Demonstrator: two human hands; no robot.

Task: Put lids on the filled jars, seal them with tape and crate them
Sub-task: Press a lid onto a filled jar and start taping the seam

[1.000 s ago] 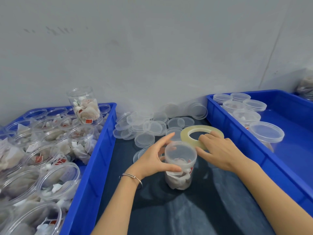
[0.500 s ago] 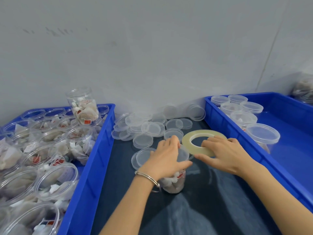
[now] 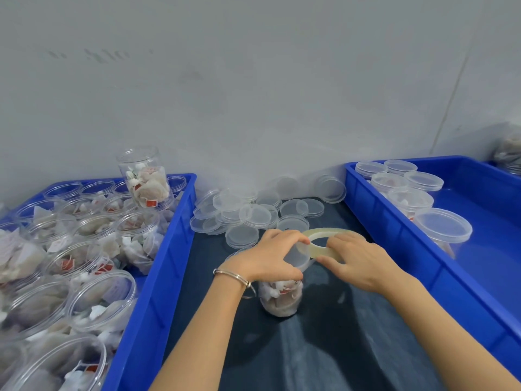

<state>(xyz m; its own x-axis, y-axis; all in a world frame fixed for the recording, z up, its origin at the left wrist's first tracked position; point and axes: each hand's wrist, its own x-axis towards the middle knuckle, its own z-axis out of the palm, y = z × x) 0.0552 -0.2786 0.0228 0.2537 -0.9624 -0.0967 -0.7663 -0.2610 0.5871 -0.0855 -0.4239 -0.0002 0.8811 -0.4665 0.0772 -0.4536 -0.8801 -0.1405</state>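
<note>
One filled jar (image 3: 279,299), centre: left hand (image 3: 270,259) now clamps its lid (image 3: 296,255), fingers curled; right hand (image 3: 358,263) grips tape roll (image 3: 324,241), brought against rim. Sealing begins.

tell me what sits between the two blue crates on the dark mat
In the head view, between the left crate and the right crate: a pile of loose lids, the filled jar under the left hand, and the tape roll under the right hand.

Dark tabletop (image 3: 324,348) carries two blue crates, left (image 3: 158,277) and right (image 3: 394,244), loose clear lids (image 3: 248,215), one filled jar (image 3: 280,299).
</note>
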